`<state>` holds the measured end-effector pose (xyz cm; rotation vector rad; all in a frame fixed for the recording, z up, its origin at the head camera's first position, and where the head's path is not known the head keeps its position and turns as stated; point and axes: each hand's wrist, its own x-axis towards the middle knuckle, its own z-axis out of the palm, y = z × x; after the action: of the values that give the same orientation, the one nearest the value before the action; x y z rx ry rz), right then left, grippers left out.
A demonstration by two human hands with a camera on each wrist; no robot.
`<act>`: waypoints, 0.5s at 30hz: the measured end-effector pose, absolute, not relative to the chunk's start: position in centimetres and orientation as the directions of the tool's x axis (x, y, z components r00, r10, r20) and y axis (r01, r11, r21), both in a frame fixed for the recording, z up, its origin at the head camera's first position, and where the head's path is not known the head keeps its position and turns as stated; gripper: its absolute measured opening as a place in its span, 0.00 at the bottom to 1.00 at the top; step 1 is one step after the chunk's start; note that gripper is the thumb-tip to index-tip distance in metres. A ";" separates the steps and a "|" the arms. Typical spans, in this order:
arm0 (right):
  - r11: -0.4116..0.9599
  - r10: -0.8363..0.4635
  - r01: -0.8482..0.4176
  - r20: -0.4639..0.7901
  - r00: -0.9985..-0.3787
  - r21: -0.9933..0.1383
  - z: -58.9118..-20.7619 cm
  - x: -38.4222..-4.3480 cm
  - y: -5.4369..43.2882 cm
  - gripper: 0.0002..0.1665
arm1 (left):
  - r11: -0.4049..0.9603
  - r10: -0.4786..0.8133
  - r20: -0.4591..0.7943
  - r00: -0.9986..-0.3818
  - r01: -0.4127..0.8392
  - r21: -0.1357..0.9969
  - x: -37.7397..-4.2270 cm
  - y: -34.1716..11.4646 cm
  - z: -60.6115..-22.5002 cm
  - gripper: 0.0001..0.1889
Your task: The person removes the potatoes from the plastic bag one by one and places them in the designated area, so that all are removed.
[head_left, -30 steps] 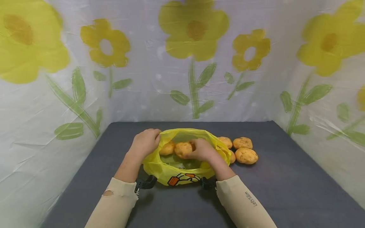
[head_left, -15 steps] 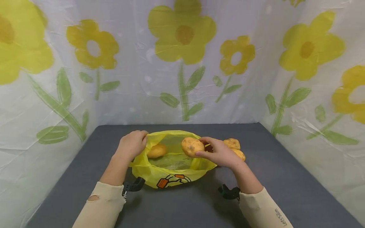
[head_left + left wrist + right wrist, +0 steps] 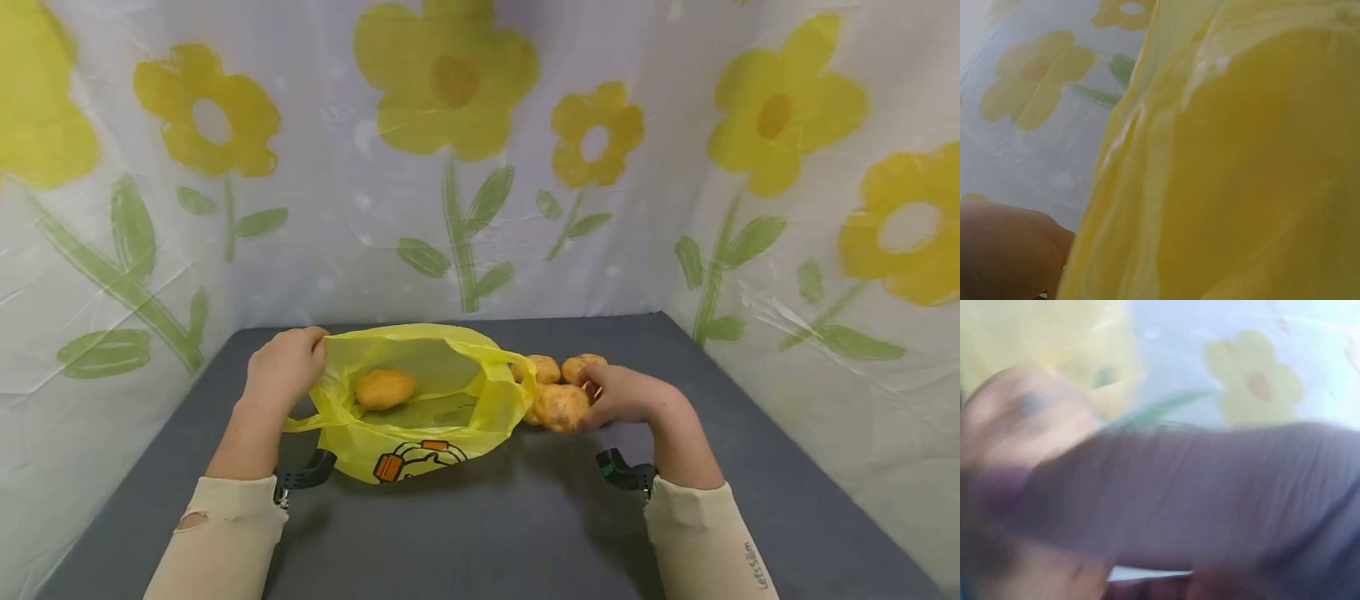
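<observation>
My left hand (image 3: 283,367) grips the left rim of a yellow plastic bag (image 3: 427,446), holding its mouth wide. Inside the bag, toward the left, lies one potato (image 3: 384,389). To the right of the bag, my right hand (image 3: 618,393) holds another potato (image 3: 561,407) between thumb and fingers. Just behind it sit more potatoes (image 3: 583,365), partly covered by the bag and the held one. The bag wall (image 3: 1254,162) fills most of the left wrist view. In the blurred right wrist view, the thumb (image 3: 1166,494) presses against the potato (image 3: 1029,409).
A dark grey table (image 3: 465,533) runs under everything. Behind it and at both sides hangs a pale sheet (image 3: 337,208) painted with yellow flowers. A bag handle loop (image 3: 303,424) sticks out at the left, and another hangs at the right.
My right hand has lifted the potato out of the bag and carried it right, down beside the other potatoes. My left hand stays on the rim; the whole scene has shifted left in the head view.
</observation>
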<state>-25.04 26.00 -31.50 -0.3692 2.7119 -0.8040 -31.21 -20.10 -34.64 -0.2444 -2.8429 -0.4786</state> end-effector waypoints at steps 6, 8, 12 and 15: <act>0.908 -0.305 -0.174 -0.317 -0.898 -0.382 -33.4 -26.1 22.2 0.27 | 0.941 0.081 0.272 -0.959 0.164 0.297 -30.8 -22.1 -34.1 0.20; 0.923 -0.303 -0.199 -0.303 -0.904 -0.328 -33.7 -26.5 21.5 0.26 | 0.940 0.087 0.273 -0.958 0.169 0.296 -30.9 -22.0 -33.9 0.21; 0.938 -0.292 -0.207 -0.310 -0.905 -0.277 -34.3 -27.0 20.9 0.21 | 0.938 0.111 0.247 -0.963 0.184 0.294 -31.0 -21.1 -33.9 0.21; 0.940 -0.283 -0.193 -0.326 -0.902 -0.280 -34.5 -26.9 20.1 0.20 | 0.939 0.122 0.235 -0.964 0.189 0.286 -30.9 -21.2 -34.0 0.21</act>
<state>-26.95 20.13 -34.46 -0.3469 2.7285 -0.3423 -30.94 -21.24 -33.99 -0.2337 -2.8807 -0.4555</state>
